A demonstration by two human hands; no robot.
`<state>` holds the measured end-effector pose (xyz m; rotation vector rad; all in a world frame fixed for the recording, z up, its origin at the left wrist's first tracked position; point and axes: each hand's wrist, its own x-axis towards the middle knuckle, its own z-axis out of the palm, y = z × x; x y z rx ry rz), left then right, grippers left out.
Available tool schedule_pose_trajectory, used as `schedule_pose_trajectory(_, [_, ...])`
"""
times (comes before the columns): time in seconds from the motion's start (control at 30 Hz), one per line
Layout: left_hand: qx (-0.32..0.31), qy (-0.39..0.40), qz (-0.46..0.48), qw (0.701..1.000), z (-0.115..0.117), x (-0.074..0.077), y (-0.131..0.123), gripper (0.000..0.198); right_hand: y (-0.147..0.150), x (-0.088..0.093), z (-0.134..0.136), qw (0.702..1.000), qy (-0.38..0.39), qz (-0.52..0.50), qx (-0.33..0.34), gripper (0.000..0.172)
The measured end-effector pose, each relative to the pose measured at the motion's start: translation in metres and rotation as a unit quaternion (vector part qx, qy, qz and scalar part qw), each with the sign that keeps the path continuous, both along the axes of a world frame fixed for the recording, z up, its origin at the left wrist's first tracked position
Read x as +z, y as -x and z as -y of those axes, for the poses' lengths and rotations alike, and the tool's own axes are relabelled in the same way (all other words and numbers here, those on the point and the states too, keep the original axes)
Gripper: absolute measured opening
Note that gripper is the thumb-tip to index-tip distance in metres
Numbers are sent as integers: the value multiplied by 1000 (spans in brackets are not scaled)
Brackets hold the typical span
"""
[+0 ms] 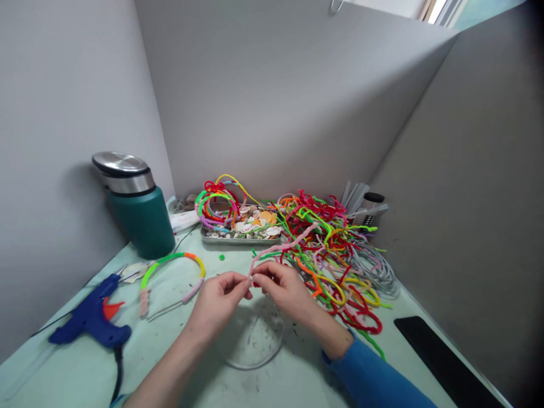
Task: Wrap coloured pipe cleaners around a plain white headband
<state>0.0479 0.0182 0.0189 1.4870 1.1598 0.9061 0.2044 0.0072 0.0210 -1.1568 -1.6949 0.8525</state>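
My left hand (221, 297) and my right hand (285, 288) meet at the middle of the table, thumbs and fingers pinched together. Between the fingertips is one end of a light pink pipe cleaner (285, 245), whose loose length sticks up and to the right. Below both hands a grey wire hoop (250, 367) curves; its upper part is hidden, so I cannot tell whether the fingers also hold it. To the left lies another hoop (168, 259), partly wrapped in green, orange, yellow, pink and lilac, with bare wire ends.
A blue glue gun (91, 317) and a green bottle (142, 218) are on the left. At the back, a metal tray (242, 240) holds buttons and finished hoops. A pipe cleaner heap (318, 232), grey wire coil (378, 266) and black strip (446, 360) occupy the right.
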Motion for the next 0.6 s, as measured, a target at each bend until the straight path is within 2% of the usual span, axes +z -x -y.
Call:
schedule_pose_trajectory(0.1, [14,9,28,999,-2,-4,1,23,0,0,0,1000,-12,21,18,12])
schedule_pose_trajectory(0.2, [24,4,48,999,-2,-4,1,21,0,1,1,999,-24,48,5,12])
schedule_pose_trajectory(0.37, [41,-22,11,999,-1,-1,1,24,2,4,3,994,-47,96,8,14])
schedule_pose_trajectory(0.47, [36,-28,13,999,-1,-1,1,22,2,3,3,996,-35,75,32,17])
schedule_pose_trajectory(0.6, [32,-13,16,999,1,-5,2,23,3,-1,2,999,-3,43,15,16])
